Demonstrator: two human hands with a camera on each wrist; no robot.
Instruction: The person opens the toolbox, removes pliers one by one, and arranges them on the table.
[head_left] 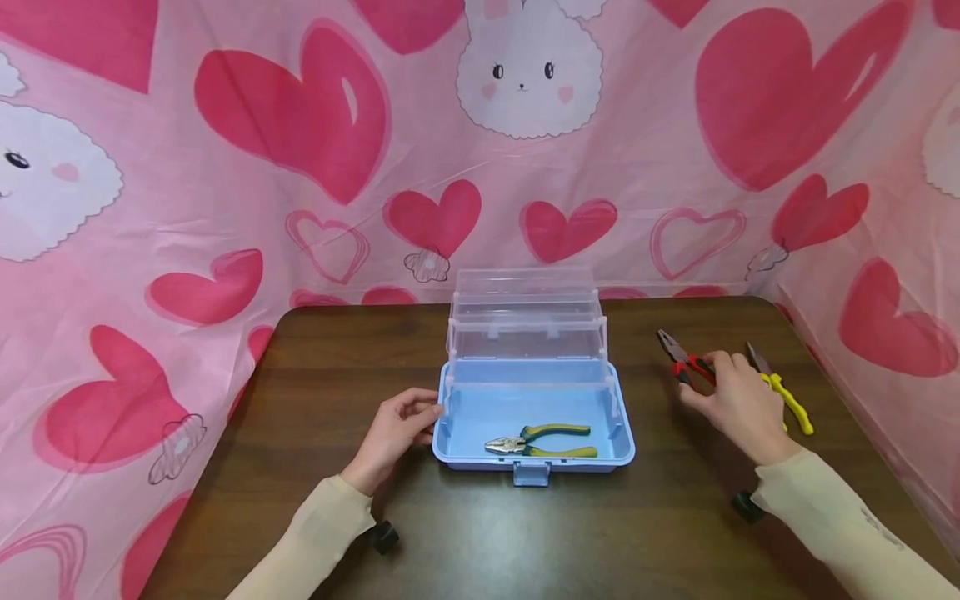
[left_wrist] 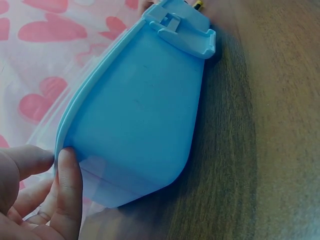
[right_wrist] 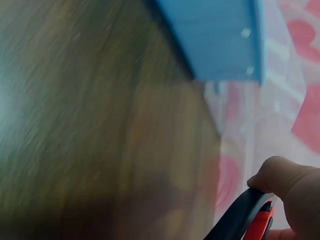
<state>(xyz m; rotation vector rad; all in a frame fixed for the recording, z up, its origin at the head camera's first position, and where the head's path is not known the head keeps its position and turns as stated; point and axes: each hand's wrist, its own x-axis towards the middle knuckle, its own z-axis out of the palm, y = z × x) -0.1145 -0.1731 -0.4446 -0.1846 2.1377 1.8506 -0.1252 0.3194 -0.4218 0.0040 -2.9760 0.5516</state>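
A light blue toolbox stands on the table with its clear lid raised. Inside it lie pliers with green-and-yellow handles, jaws toward the left. My left hand pinches the box's left rim; in the left wrist view, thumb and fingertips meet on that blue rim. On the right, my right hand grips combination pliers with red-and-black handles, their jaws directed away from me. The right wrist view shows the thumb on a black handle; the pliers' head is out of that view.
Yellow-handled pliers lie just right of my right hand, partly hidden by it. A blue latch hangs from the box front. Clear hinged trays rise behind the box. A pink heart-patterned cloth surrounds the brown table.
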